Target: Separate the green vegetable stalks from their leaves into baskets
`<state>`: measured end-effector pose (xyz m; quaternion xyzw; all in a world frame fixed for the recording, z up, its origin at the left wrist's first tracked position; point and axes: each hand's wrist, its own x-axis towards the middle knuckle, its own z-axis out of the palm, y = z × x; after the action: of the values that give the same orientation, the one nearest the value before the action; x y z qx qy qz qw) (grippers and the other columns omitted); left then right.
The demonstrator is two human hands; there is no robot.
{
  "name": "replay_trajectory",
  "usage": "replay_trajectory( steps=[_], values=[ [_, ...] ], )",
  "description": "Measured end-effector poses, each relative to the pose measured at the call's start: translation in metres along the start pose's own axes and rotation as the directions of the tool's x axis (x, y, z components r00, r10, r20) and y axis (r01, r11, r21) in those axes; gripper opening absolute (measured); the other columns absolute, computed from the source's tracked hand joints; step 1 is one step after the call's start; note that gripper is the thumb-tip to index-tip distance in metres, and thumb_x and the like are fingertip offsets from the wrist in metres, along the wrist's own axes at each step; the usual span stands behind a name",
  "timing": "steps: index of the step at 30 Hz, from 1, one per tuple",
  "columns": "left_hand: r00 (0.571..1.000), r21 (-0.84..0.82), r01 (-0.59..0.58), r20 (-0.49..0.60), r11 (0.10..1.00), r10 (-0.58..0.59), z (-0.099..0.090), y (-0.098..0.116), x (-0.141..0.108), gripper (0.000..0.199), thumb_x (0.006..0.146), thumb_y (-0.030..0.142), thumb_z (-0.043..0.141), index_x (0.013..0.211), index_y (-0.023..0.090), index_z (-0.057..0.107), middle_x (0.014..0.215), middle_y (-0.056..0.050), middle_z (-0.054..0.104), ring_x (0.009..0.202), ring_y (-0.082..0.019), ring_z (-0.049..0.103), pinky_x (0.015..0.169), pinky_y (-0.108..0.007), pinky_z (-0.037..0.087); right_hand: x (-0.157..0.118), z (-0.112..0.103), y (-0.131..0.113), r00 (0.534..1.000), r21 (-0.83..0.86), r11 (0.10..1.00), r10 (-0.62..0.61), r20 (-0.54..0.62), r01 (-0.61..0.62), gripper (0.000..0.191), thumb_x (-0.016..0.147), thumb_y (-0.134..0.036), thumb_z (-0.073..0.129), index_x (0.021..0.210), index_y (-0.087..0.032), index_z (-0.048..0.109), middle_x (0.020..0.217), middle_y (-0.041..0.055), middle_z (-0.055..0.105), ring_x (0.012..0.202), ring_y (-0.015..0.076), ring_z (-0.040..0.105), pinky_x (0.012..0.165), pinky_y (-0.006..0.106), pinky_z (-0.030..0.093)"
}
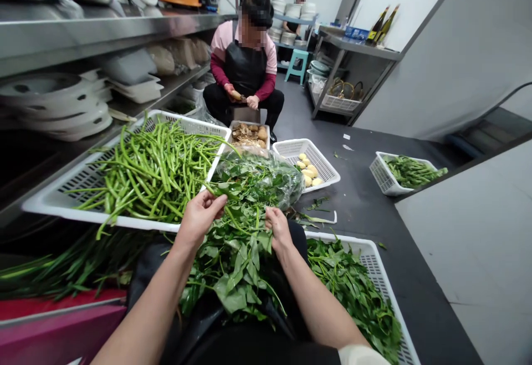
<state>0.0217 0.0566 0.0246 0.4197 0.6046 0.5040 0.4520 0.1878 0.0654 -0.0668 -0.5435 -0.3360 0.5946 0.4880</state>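
A pile of leafy greens with long stems lies across my lap. Above its left side, my left hand is closed, thumb against fingers, on a green stem that sticks out past the fingertips. My right hand is pinched at the pile's right side, on a leafy stem partly hidden by the fingers. Bare green stems fill a white basket at the left. Loose leaves lie in another white basket by my right arm. Just beyond my hands is a clear plastic bag of more greens.
Facing me, a seated person holds a brown tuber over a basket of peelings. Peeled yellow tubers sit in a white basket. Long green stalks lie at left, below metal shelving. Green pods stand by the wall.
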Motion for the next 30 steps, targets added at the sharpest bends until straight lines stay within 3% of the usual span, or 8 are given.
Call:
replay_trajectory(
  steps=[3,7,13,15,18,21,26,30],
  values=[
    [1.0,0.031,0.018,0.007,0.999,-0.018,-0.001,0.0,0.001,0.034,0.055,0.043,0.068,0.054,0.02,0.043,0.043,0.007,0.045,0.042,-0.008,0.043,0.043,-0.02,0.032,-0.026,0.004,-0.015,0.958,-0.251,0.931,-0.224,0.18,0.265,0.022,0.068,-0.039,0.062,0.075,-0.021,0.053,0.056,-0.0057,0.044,0.049,0.0091,0.037,0.049,0.021,0.033],
    [0.998,-0.022,0.049,0.028,0.999,-0.048,0.007,-0.007,-0.002,0.035,0.054,0.042,0.072,0.054,0.019,0.045,0.042,0.007,0.047,0.041,-0.007,0.043,0.042,-0.019,0.034,-0.047,0.021,-0.029,0.767,-0.596,0.486,-0.464,0.443,0.639,0.019,0.08,-0.034,0.055,0.067,-0.02,0.055,0.065,0.0008,0.056,0.062,0.0129,0.049,0.062,0.024,0.037],
    [0.89,-0.263,0.404,0.336,0.876,-0.309,0.021,-0.009,-0.016,0.038,0.06,0.035,0.075,0.056,0.019,0.041,0.043,0.01,0.039,0.035,-0.003,0.035,0.036,-0.014,0.031,-0.056,0.02,-0.032,0.443,-0.566,0.058,-0.689,0.573,0.822,0.03,0.09,-0.022,0.037,0.063,-0.02,0.051,0.057,0.0018,0.052,0.054,0.012,0.045,0.054,0.024,0.033],
    [0.835,-0.294,0.501,0.41,0.814,-0.366,0.031,-0.01,-0.018,0.032,0.065,0.027,0.073,0.058,0.018,0.043,0.045,0.009,0.041,0.036,-0.003,0.038,0.037,-0.014,0.034,-0.067,0.011,-0.038,0.382,-0.559,0.008,-0.738,0.556,0.829,0.029,0.089,-0.019,0.039,0.062,-0.02,0.049,0.052,-0.0002,0.047,0.05,0.0116,0.042,0.052,0.025,0.031],
    [0.864,-0.361,0.498,0.281,0.788,-0.417,0.046,-0.017,-0.013,0.027,0.071,0.018,0.067,0.058,0.018,0.043,0.048,0.007,0.044,0.039,-0.004,0.042,0.04,-0.014,0.038,-0.094,-0.013,-0.053,0.346,-0.601,-0.003,-0.815,0.464,0.8,0.029,0.086,-0.014,0.041,0.058,-0.021,0.045,0.049,-0.0023,0.04,0.046,0.0113,0.037,0.049,0.026,0.028],
    [0.897,-0.406,0.432,0.101,0.805,-0.431,0.047,-0.028,-0.004,0.03,0.077,0.02,0.061,0.057,0.018,0.039,0.047,0.008,0.041,0.039,-0.003,0.04,0.042,-0.012,0.038,-0.116,-0.06,-0.064,0.455,-0.737,0.108,-0.843,0.288,0.668,0.028,0.085,-0.017,0.043,0.058,-0.021,0.046,0.049,-0.0027,0.039,0.044,0.0107,0.037,0.048,0.024,0.029],
    [0.928,-0.191,0.349,0.205,0.917,-0.311,0.032,-0.039,-0.006,0.029,0.066,0.035,0.067,0.058,0.017,0.045,0.051,0.008,0.043,0.046,-0.006,0.042,0.045,-0.016,0.038,-0.113,-0.163,-0.038,0.896,-0.966,0.214,-0.442,0.038,0.146,0.023,0.08,-0.029,0.048,0.06,-0.02,0.054,0.059,0.0038,0.056,0.055,0.016,0.053,0.056,0.027,0.04],
    [0.881,0.141,0.124,0.439,0.982,-0.175,0.029,-0.042,-0.018,0.022,0.065,0.037,0.061,0.063,0.017,0.055,0.056,0.004,0.051,0.056,-0.012,0.051,0.055,-0.024,0.043,-0.102,-0.168,-0.016,0.971,-0.929,0.363,-0.237,-0.022,0.068,0.049,0.069,-0.039,0.06,0.111,-0.015,0.057,0.117,0.0169,0.056,0.094,0.0271,0.059,0.078,0.038,0.046]
  ],
)
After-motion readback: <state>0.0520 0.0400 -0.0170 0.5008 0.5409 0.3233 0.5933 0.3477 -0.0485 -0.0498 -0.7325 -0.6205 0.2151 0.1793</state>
